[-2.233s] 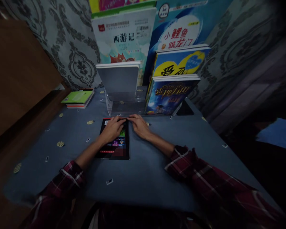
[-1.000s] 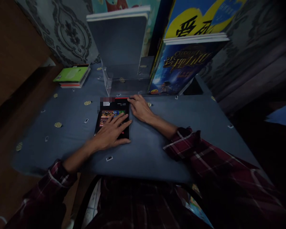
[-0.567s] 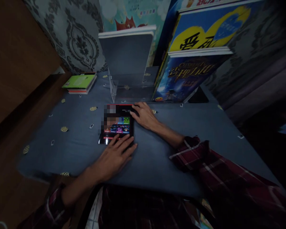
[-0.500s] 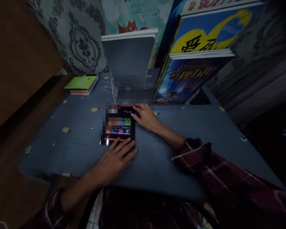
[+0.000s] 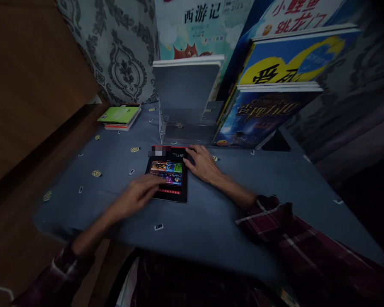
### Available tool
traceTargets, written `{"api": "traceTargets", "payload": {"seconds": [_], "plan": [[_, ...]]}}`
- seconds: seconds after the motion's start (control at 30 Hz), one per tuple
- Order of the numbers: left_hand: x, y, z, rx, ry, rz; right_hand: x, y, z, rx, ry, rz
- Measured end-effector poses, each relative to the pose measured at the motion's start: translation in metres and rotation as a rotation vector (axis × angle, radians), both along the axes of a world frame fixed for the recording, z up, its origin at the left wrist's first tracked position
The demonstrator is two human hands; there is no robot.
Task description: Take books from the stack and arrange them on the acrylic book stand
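Note:
A black book (image 5: 183, 194) with small colourful picture panels and a red strip lies flat on the table in front of me. Over its lower left part reaches my left hand (image 5: 137, 194), slightly blurred, its fingers stretched out; it hides that corner, and whether the fingertips touch the cover I cannot tell. My right hand (image 5: 202, 164) rests at the book's upper right edge, fingers apart, with the fingertips on the corner. Neither hand grips anything. A blurred-out patch covers the book's top left.
Behind the book stands a clear acrylic holder (image 5: 162, 132) with a grey-backed book (image 5: 185, 87). To its right, several picture books (image 5: 259, 115) stand upright. A small stack of books (image 5: 120, 115) lies at the far left on the blue patterned tablecloth (image 5: 211, 221).
My left hand has moved left and up from the book's lower right edge to its left side. The right hand stays at the upper right corner. The camera view has shifted slightly.

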State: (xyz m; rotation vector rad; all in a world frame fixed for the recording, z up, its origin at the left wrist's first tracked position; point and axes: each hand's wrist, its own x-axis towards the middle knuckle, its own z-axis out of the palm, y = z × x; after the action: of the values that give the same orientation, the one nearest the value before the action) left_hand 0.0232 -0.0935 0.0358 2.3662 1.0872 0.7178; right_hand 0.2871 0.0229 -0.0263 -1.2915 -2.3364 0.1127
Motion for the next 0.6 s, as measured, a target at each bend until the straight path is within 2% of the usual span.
{"api": "traceTargets", "payload": {"seconds": [0.13, 0.2, 0.27, 0.33, 0.4, 0.5, 0.6], "plan": [[-0.023, 0.068, -0.004, -0.012, 0.003, 0.242, -0.006, -0.007, 0.011, 0.053, 0.003, 0.008], [-0.028, 0.096, -0.013, -0.01, 0.039, 0.285, -0.015, -0.011, 0.02, 0.074, 0.025, 0.096], [-0.029, 0.114, -0.023, -0.004, 0.057, 0.3, -0.03, -0.014, 0.03, 0.072, 0.034, 0.243], [-0.03, 0.122, -0.033, 0.014, 0.043, 0.296, -0.048, -0.015, 0.038, 0.055, 0.006, 0.384], [-0.031, 0.124, -0.04, 0.033, 0.016, 0.286, -0.066, -0.016, 0.041, 0.033, -0.033, 0.464], [-0.033, 0.123, -0.045, 0.051, -0.003, 0.275, -0.085, -0.019, 0.04, -0.007, -0.076, 0.517], [-0.035, 0.123, -0.047, 0.067, -0.009, 0.267, -0.09, -0.029, 0.036, -0.043, -0.079, 0.55]]}}
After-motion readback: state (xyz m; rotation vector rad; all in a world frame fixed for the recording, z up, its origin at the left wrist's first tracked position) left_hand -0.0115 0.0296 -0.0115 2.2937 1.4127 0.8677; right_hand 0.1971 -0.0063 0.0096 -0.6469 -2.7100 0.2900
